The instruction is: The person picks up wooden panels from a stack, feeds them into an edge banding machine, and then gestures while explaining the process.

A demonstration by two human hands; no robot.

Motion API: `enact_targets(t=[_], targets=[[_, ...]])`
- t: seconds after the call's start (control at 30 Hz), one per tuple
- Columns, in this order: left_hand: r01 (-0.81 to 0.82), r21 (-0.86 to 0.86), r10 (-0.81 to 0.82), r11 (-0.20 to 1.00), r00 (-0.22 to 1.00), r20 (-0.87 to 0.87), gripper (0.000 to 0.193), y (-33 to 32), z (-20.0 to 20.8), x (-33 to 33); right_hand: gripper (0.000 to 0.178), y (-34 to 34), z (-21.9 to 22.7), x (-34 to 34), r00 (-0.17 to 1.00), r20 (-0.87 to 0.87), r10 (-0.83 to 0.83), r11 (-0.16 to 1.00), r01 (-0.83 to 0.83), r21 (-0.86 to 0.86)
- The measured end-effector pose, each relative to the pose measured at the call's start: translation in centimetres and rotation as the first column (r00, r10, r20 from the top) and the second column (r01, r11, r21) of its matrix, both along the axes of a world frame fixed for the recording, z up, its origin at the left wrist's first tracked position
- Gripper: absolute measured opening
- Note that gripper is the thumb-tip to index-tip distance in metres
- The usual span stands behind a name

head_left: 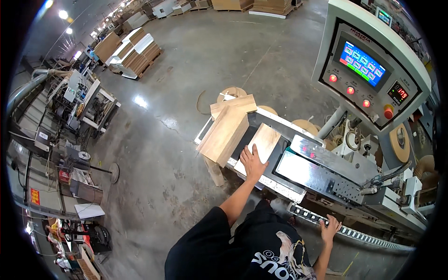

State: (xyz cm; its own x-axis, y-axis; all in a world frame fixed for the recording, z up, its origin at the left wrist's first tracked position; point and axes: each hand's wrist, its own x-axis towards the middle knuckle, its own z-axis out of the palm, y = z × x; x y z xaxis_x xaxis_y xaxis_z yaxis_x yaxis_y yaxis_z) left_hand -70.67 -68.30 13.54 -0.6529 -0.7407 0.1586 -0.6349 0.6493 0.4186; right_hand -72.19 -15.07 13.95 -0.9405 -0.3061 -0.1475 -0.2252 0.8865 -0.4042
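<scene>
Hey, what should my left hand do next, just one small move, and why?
Probably slide the pale board toward the shiny metal plate: your left hand rests on it, and a dark gap shows between board and plate.

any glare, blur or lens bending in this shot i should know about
Head view: strong glare on the metal plate and in patches on the floor; head view, upper left: ceiling lights blown out to white; head view, lower right: roller rail curved, probably by the fisheye, with a black rim around the picture; head view, middle: left hand shows no obvious motion blur.
</scene>
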Motion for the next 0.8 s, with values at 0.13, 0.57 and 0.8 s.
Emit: enact_targets(t=[0.13,0.57,0.8], targets=[[0.04,-0.002,-0.04,0.999,0.999,-0.032,0.107,-0.7,1.1,-0.2,0.061,-0.4,-0.5,0.1,0.999,-0.01,-0.033,0.999,0.033,-0.008],[0.836,0.072,-0.821,0.544,0.548,-0.163,0.099,5.0,3.8,0.3,0.064,-0.9,-0.2,-0.6,0.995,-0.022,-0.102,0.994,0.102,-0.029],[0.984,0.078,-0.986,0.158,0.162,-0.047,0.107,12.0,1.6,-6.6,0.067,0.2,-0.5,1.2,0.988,-0.106,-0.113,0.993,0.11,-0.028]])
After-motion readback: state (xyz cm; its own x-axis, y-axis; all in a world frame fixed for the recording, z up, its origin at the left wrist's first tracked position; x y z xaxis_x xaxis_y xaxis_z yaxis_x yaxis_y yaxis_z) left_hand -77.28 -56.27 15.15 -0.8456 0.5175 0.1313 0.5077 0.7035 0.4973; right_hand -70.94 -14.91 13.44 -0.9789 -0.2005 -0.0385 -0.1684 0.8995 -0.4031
